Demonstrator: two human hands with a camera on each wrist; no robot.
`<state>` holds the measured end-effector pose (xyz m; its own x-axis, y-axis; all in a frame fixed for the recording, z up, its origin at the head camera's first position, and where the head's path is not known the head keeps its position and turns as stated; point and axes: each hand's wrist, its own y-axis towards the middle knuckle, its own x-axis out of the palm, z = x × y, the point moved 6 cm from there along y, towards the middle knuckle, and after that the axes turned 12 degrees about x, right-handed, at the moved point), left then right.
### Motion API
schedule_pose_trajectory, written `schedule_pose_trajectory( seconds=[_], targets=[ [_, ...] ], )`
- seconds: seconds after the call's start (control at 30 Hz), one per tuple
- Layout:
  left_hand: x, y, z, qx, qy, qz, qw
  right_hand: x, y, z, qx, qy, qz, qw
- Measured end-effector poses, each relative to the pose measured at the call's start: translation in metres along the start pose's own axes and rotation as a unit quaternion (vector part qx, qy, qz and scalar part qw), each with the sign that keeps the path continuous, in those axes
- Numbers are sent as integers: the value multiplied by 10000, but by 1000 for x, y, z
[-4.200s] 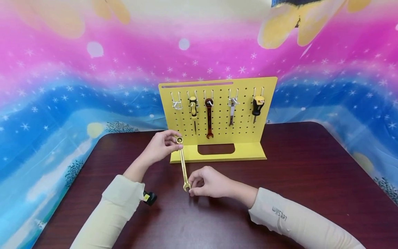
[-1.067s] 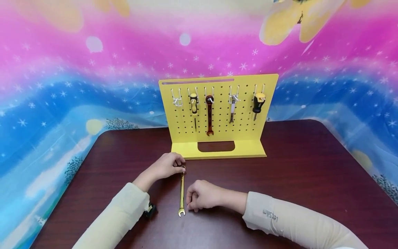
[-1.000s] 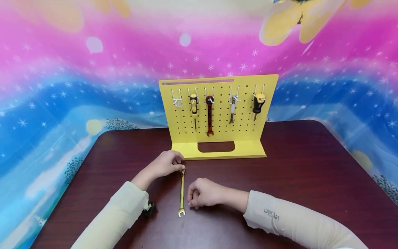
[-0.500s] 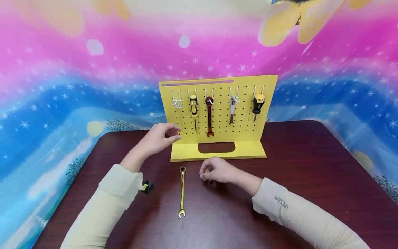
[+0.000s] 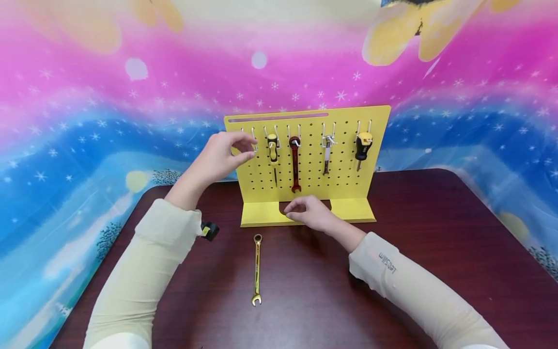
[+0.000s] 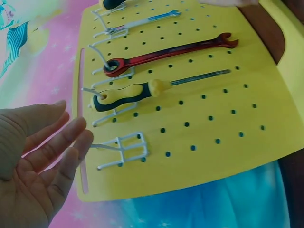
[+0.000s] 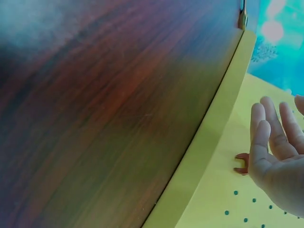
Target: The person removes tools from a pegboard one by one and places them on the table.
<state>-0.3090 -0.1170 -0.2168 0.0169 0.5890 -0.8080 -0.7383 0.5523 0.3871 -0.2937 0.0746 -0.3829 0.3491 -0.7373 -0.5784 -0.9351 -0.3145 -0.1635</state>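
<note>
My left hand (image 5: 224, 154) is raised at the left side of the yellow pegboard (image 5: 266, 186), holding nothing, fingers loosely bent. In the left wrist view its fingertips are right at the tip of a bare white wire hook (image 6: 121, 149). Beside that hook hangs a yellow-and-black screwdriver (image 6: 128, 95), then a red combination wrench (image 6: 171, 53). My right hand (image 5: 310, 212) hovers over the front of the board's base with nothing in its relaxed fingers. On the table lies a gold combination wrench (image 5: 257, 269), in front of the board and apart from both hands.
Farther right on the board hang a small wrench with a white-wrapped handle (image 5: 327, 154) and a stubby black-and-yellow screwdriver (image 5: 363, 145). The board stands on a dark wood table (image 5: 418, 232). A patterned cloth (image 5: 131, 106) surrounds the table behind.
The gold wrench, earlier held up by both hands, was laid on the table and let go. My left hand then rose to the bare hook, and my right hand moved forward to the board's base.
</note>
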Motion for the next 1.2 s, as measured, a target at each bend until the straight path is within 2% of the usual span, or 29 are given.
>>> schedule_pose_trajectory(
  seconds=[0.13,0.33,0.5,0.7,0.87,1.03,1.2],
  targets=[
    [-5,12,2,-66,-103,251,9996,-1,10,1,-34,129,142,9998],
    [-5,30,-4,-235,-270,528,9980,-2,25,5,62,321,469,9984],
    [2,37,-7,-212,-353,407,9983,-1,35,5,89,381,692,9968],
    [9,42,-12,-243,-360,312,9986,1,45,5,120,738,864,9935],
    [14,47,-16,-378,-464,266,9979,5,52,10,395,1233,765,9886],
    [17,50,-19,-463,-540,227,9972,6,56,8,357,1608,653,9842],
    [19,51,-19,-456,-591,180,9970,7,57,5,352,1674,565,9836]
  ],
)
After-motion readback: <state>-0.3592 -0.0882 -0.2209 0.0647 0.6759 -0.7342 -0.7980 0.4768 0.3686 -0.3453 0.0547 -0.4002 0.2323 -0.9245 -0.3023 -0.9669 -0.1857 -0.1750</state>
